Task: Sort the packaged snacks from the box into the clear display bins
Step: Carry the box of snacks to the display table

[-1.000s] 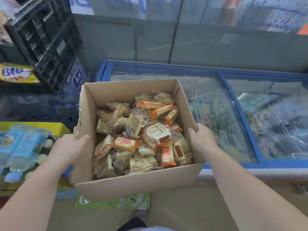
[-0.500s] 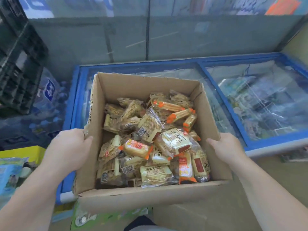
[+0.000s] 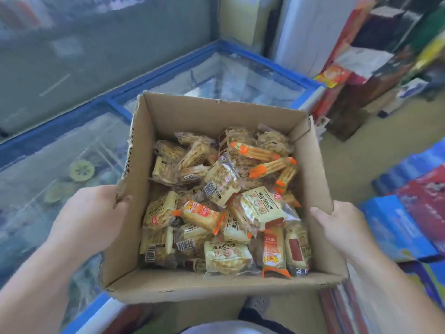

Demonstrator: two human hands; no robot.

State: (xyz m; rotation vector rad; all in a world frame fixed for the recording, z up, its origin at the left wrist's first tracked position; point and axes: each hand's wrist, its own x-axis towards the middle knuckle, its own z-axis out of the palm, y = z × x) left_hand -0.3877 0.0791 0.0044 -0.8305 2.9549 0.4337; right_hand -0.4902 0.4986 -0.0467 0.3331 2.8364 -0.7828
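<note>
An open cardboard box (image 3: 183,116) is held up in front of me, filled with several packaged snacks (image 3: 224,206) in yellow, clear and orange wrappers. My left hand (image 3: 89,218) grips the box's left wall, thumb hooked over the rim. My right hand (image 3: 344,227) grips the right wall the same way, thumb on the inside. The fingers of both hands are hidden behind the cardboard. No clear display bins are in view.
A blue-framed chest freezer (image 3: 60,153) with sliding glass lids lies to the left and behind the box. Stacked goods and shelves (image 3: 385,56) fill the right back. Blue and red packages (image 3: 414,208) lie at the right. Bare floor (image 3: 356,150) runs between them.
I have turned to the right with the box in both hands. The freezer has slid to the left of the view and the shelves and packages on the right have come into sight.
</note>
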